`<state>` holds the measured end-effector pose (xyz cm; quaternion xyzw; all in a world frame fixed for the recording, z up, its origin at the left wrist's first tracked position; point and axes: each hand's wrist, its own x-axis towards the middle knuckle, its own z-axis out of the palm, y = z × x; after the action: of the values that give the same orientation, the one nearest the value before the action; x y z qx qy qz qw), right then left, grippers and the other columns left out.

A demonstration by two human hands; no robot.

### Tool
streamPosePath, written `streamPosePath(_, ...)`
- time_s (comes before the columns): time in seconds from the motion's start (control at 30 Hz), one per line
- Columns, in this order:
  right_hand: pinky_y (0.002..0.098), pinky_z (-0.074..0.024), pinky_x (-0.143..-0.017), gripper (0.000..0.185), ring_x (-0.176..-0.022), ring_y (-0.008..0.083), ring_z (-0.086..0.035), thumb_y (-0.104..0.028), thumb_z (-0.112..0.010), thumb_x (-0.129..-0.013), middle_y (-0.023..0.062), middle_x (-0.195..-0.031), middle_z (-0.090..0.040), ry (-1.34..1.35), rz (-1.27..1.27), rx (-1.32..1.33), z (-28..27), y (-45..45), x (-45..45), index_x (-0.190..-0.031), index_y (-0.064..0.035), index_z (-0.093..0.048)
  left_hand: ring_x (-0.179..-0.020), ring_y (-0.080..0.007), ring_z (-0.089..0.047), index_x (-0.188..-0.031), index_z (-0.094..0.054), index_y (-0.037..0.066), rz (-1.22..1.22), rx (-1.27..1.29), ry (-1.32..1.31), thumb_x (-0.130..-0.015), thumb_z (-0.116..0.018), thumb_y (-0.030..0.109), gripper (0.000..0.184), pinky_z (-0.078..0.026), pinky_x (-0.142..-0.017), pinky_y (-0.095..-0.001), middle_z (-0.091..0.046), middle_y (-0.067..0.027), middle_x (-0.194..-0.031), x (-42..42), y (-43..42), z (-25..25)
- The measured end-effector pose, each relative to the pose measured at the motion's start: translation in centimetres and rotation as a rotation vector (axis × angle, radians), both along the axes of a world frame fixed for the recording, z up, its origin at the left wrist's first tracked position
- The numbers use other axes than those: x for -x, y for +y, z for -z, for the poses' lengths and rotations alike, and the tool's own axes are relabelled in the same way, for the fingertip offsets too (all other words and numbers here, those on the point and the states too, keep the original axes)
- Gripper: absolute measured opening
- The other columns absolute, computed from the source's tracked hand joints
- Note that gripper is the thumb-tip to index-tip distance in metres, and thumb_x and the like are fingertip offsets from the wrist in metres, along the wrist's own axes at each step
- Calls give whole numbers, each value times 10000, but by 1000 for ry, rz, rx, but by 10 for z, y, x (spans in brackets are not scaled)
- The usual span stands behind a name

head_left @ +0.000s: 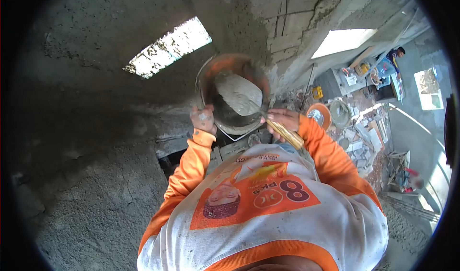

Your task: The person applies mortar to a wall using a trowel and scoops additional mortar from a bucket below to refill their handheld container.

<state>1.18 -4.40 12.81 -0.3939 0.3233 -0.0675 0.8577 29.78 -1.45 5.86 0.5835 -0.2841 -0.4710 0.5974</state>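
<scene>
A round bucket (201, 74) with a grey, mortar-smeared rim and an orange-tinted inside sits in front of me. My left hand (204, 119) is closed on the near left part of its rim, fingers dirty with mortar. In my right hand (283, 121), at the right side of the bucket, is a trowel (286, 134) held by its wooden handle. The trowel's blade reaches into the bucket, coated with wet grey mortar (235, 90). How much mortar lies deeper in the bucket is hidden by the blade and shadow.
A partly plastered block wall (297, 5) rises just beyond the bucket, with bright openings. Below to the right lie rubble (366, 141), an orange tub (320, 115) and a yellow container (317, 92). Another person (396, 60) is at the far right, near a cluttered surface.
</scene>
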Motion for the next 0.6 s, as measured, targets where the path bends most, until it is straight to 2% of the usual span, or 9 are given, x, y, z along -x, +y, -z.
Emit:
streamPosePath(0.1, 260, -410, -387, 334, -480, 112, -472, -373, -384, -870, 20, -657, -469, -93, 77, -228, 15, -6, 4, -985, -75, -483, -631, -118, -507, -950, -476, 69, -47, 124, 151, -721, -438, 11, 239, -422, -587, -259, -553, -48, -716, 5, 3, 26)
streamPosePath(0.17, 291, -417, -403, 334, -485, 129, -481, -376, -376, -870, 24, -651, -476, -249, 98, -400, 62, -29, -6, -1008, -89, -477, -608, -163, -450, -804, -499, 47, -277, -331, 85, -625, -487, 34, 179, -387, -524, -316, -511, -45, -722, 28, -3, -2)
streamPosePath(0.2, 315, -421, -414, 338, -483, 149, -489, -375, -368, -862, 35, -646, -488, -153, 138, -405, 62, -33, -8, -1024, -98, -474, -611, -170, -444, -801, -494, 53, -236, -277, -77, -619, -500, 47, 182, -385, -518, -323, -499, -43, -713, 19, -1, 24)
streamPosePath(0.23, 315, -421, -414, 338, -483, 149, -489, -375, -368, -862, 35, -646, -488, -155, 137, -375, 50, -41, -8, -1024, -98, -474, -615, -178, -438, -799, -489, 59, -209, -225, -241, -613, -513, 59, 187, -383, -511, -330, -487, -41, -703, 10, 1, 50)
streamPosePath(0.27, 318, -421, -413, 337, -478, 156, -489, -365, -362, -854, 39, -644, -493, -196, 194, -380, 28, -47, -4, -1033, -100, -471, -636, -187, -442, -807, -484, 60, -298, -269, 86, -612, -520, 67, 199, -387, -530, -337, -488, -46, -717, 26, 3, 6)
streamPosePath(0.33, 320, -425, -406, 371, -471, 175, -493, -334, -352, -827, 61, -643, -502, -249, 328, -317, -25, -60, 2, -1083, -83, -449, -726, -199, -489, -931, -523, 53, -337, -424, 76, -653, -548, 138, 292, -416, -588, -358, -532, -41, -816, 27, 7, -12)
streamPosePath(0.4, 314, -428, -403, 397, -474, 178, -498, -334, -350, -823, 71, -646, -504, -298, 459, 6, -102, -72, 3, -1097, -60, -438, -779, -189, -523, -1004, -532, 54, -296, -417, 135, -683, -550, 189, 348, -438, -631, -354, -555, -42, -878, 16, 6, 5)
streamPosePath(0.47, 301, -436, -405, 420, -479, 181, -508, -312, -354, -829, 87, -649, -502, -464, 728, 529, -174, -79, 9, -1119, -14, -413, -578, -158, -471, -864, -587, 38, -311, -342, -394, -656, -522, 127, 235, -401, -535, -326, -543, -30, -687, 0, 11, 49)
streamPosePath(0.6, 269, -442, -436, 357, -514, 170, -524, -149, -390, -853, 82, -667, -476, -503, 1286, 1365, -305, -80, 6, -1159, 16, -307, -549, -141, -471, -832, -591, 21, -413, -208, -129, -640, -512, 71, 214, -406, -526, -304, -541, -27, -666, -7, 19, 65)
